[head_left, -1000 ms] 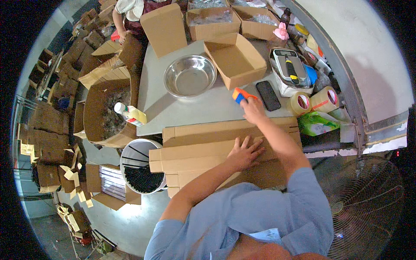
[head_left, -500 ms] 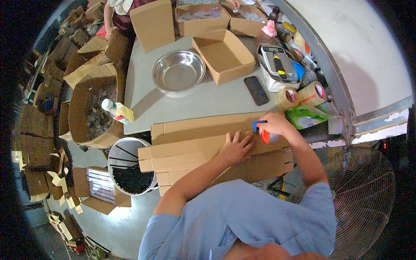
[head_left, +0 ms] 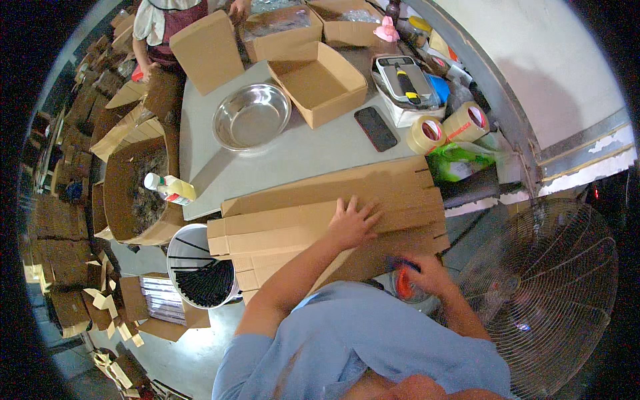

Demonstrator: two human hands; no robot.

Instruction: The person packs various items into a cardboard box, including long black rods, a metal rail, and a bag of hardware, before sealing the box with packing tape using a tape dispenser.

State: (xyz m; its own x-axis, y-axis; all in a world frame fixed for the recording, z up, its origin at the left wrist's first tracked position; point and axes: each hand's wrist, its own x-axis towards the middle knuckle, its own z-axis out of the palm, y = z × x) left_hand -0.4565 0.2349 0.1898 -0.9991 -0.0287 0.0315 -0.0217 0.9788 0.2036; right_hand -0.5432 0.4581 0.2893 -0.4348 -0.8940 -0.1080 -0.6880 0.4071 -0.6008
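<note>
Flat folded brown cardboard [head_left: 293, 227] with slotted flaps lies along the near edge of the table. My left hand [head_left: 353, 227] presses on its top, fingers spread and nothing in them. To the right, my right hand [head_left: 432, 275] is closed around a tape dispenser [head_left: 404, 283] with a dark blue edge and an orange-red core. The dispenser is at the cardboard's near edge, close to my body, and partly blurred. Whether tape runs from it to the cardboard, I cannot tell.
Beyond the cardboard are a steel bowl [head_left: 252, 117], an open carton [head_left: 319, 87], a phone [head_left: 375, 129], a scale [head_left: 405, 83] and tape rolls [head_left: 425, 135]. A bucket of black rods [head_left: 203, 273] and a bottle [head_left: 171, 189] stand left. A fan [head_left: 540, 293] is right; another person [head_left: 175, 30] stands across.
My right hand has pulled the tape dispenser from the cardboard's far right edge toward my body. My left hand still rests on the cardboard. The whole view has shifted slightly.
</note>
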